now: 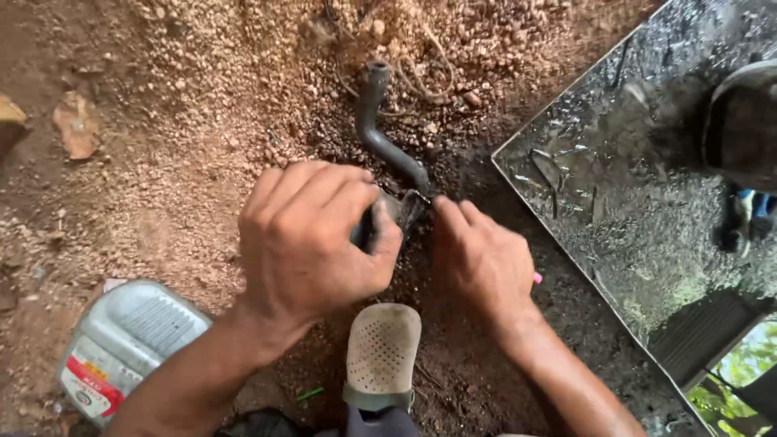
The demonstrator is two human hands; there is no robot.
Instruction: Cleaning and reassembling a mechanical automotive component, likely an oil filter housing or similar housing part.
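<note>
Kneeling over oily gravel, you have a large metal tray [647, 202] of dark liquid on the right and a grey plastic jug [121, 344] lying near left. Between them your left hand [312, 239] wraps closed around the near end of a bent black hose [380, 133] — its far end points away across the dirt. Your right hand [477, 259] pinches something small at the hose's clamp [411, 209], fingers pressed together. A perforated beige clog [382, 352] sits near — just below both hands.
</note>
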